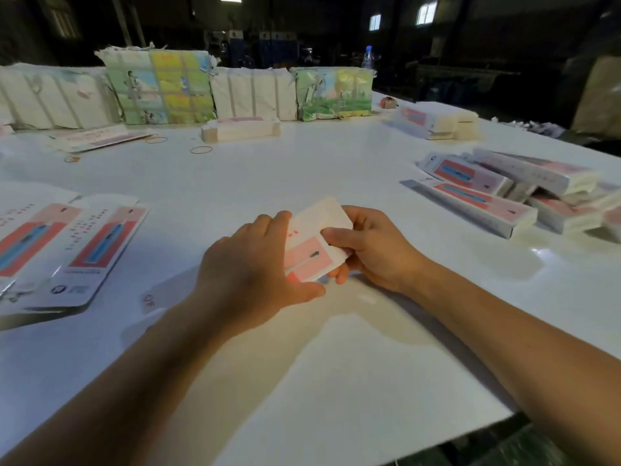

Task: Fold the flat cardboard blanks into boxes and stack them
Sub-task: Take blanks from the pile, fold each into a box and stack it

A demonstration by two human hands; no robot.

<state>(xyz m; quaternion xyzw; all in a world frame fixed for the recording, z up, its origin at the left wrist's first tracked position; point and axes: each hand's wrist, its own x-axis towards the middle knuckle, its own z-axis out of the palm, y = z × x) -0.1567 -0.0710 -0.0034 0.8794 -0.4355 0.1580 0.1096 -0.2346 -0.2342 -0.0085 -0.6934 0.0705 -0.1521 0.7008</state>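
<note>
The left hand (255, 264) lies over the left edge of a cardboard blank (314, 243), its fingers curled round that edge and its thumb under the near corner, while the right hand (373, 250) pinches the blank's right side, thumb on top and fingers beneath. The blank is held just above the white table (302, 364), near the middle; it is white with a pale pink panel and a small dark mark, its far end tilted up. To the left lie two flat blanks (84, 250) overlapping, printed red and blue. To the right sits a loose pile of folded boxes (524, 193), perhaps five or six. At the far edge stand five tied bundles (161, 89), with three rubber bands (201, 150) before them.
</note>
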